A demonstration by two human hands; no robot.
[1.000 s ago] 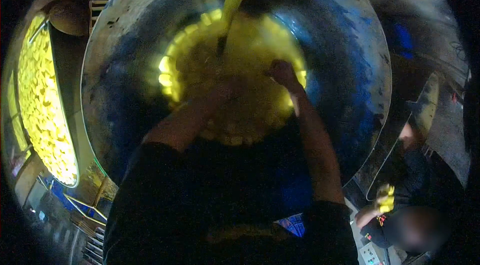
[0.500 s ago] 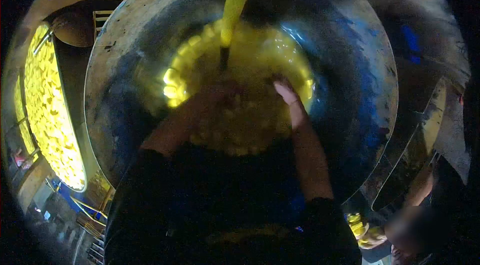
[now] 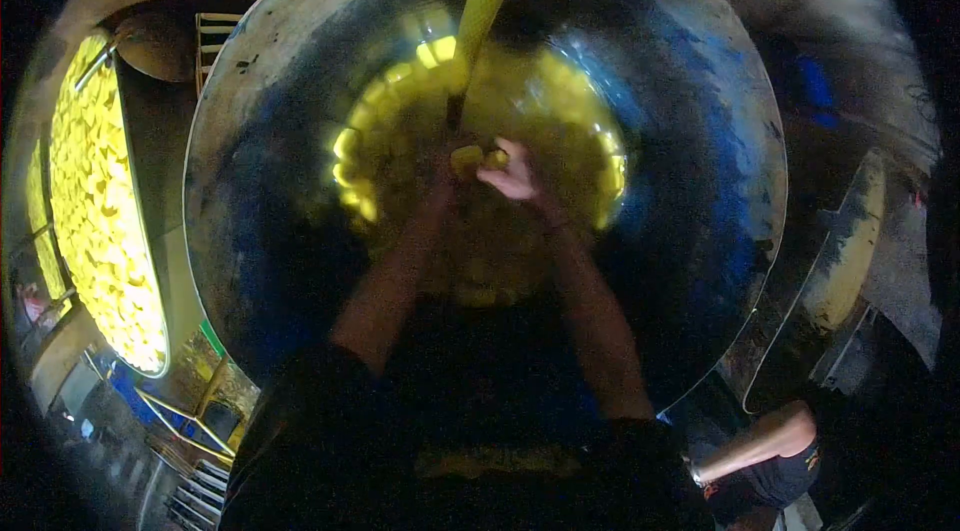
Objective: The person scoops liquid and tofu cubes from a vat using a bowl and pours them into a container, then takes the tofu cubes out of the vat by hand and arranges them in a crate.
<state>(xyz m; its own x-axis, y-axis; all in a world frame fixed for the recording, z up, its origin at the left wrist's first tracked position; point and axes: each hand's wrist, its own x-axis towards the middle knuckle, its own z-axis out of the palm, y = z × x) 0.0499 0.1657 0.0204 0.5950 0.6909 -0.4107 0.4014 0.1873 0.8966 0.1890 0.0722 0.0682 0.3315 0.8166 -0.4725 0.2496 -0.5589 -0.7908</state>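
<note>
A wide round basin holds liquid with many yellow chunks in it, brightest around the rim of the pool. Over its middle, my right hand curls thumb and fingers around a small yellow chunk. Just beside it my left hand is dark and blurred; another yellow chunk shows at its fingers, which appear closed on it. The hands are close together. A yellow hose with a dark end hangs down into the basin just beyond them.
At left stands a large tilted-looking tray full of brightly lit yellow pieces. A brown round bowl is behind it. Metal frames stand at lower left. On the lower right is another person's arm; a second large rim lies beyond.
My right hand has moved left to the middle and closed on a yellow chunk. My left hand now shows a chunk at its fingers. The co-worker at lower right has shifted.
</note>
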